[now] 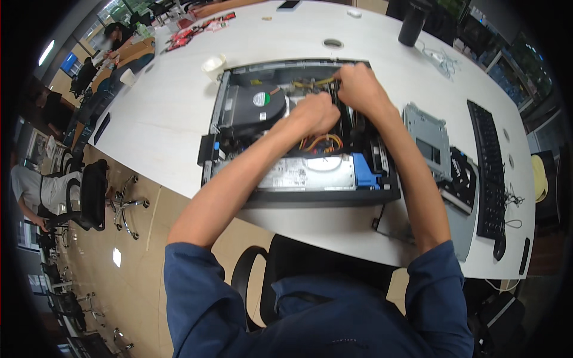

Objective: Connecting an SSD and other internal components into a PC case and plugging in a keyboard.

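A desktop computer case lies open on the white table in front of me. Inside it, a black fan housing fills the left part. A silver power supply runs along the near side, beside a blue plastic latch. My left hand is closed over the middle of the case, just beyond some orange and yellow wires. At the far right of the case, my right hand is closed with its fingers pointing down, next to a yellowish cable. Both hands' fingertips are hidden.
To the right lie a metal drive cage, a black drive unit and a black keyboard. A white cup stands beyond the case's left corner. Farther off are red packets and a black bottle.
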